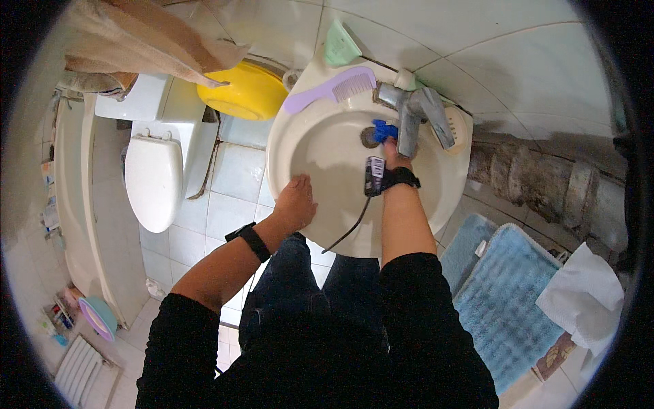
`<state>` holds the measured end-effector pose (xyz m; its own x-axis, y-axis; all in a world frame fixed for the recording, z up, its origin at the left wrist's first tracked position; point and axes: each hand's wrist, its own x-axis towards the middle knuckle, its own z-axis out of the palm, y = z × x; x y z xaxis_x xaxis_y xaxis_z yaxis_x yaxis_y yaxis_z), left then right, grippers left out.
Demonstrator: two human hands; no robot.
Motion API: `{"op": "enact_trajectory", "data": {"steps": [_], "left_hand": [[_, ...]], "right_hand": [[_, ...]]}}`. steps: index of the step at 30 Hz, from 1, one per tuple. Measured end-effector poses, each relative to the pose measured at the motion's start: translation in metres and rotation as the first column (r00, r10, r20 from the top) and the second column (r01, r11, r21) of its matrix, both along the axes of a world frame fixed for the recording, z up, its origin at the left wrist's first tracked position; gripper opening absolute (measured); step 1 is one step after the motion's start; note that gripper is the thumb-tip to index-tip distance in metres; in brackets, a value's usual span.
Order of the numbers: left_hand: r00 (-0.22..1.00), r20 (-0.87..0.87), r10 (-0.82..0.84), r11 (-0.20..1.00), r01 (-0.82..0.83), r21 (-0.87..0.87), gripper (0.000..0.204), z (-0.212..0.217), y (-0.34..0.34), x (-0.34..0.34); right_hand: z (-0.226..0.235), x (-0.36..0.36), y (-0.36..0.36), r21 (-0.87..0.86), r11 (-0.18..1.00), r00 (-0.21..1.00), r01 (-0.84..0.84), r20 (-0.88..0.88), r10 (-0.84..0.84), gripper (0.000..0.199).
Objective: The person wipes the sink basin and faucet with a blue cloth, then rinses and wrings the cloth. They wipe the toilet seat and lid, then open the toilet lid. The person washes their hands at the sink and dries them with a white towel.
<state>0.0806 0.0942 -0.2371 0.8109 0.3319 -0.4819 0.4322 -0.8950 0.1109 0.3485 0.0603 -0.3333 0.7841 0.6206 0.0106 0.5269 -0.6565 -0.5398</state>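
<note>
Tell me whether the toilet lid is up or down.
Down: the toilet lid shows as an unbroken white oval lying over the bowl, with no opening visible.

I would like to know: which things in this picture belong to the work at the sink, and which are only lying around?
Apparently in use:
blue item (cloth or sponge, unclear), at the right hand
sink, left hand at its rim
faucet, close to the right hand

Apparently just lying around:
lilac comb
green cup
yellow basin
light-blue mat
</note>
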Motion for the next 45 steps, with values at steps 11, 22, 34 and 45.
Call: {"op": "enact_trajectory", "data": {"steps": [11, 22, 34, 45], "left_hand": [[0.997, 0.064, -0.039, 0.999, 0.040, -0.016, 0.048, -0.009, -0.001, -0.002], [0.974, 0.229, 0.004, 0.999, -0.014, 0.044, 0.035, -0.020, -0.006, -0.005], [0.926, 0.375, -0.047, 0.996, 0.015, 0.088, 0.042, 0.028, 0.048, 0.005], [0.999, -0.031, -0.045, 0.958, 0.035, -0.284, 0.057, 0.010, -0.035, 0.004]], "right_hand": [[0.032, -0.049, 0.064, 0.007, 0.215, -0.068, 0.977, -0.938, 0.340, 0.007], [0.085, -0.070, 0.083, 0.010, 0.280, -0.049, 0.960, -0.978, 0.201, 0.010], [0.033, -0.073, -0.128, 0.197, 0.757, 0.261, -0.623, -0.860, 0.439, 0.050], [0.042, -0.024, -0.134, -0.687, 0.539, 0.863, -0.488, -0.290, 0.413, 0.051]]}}
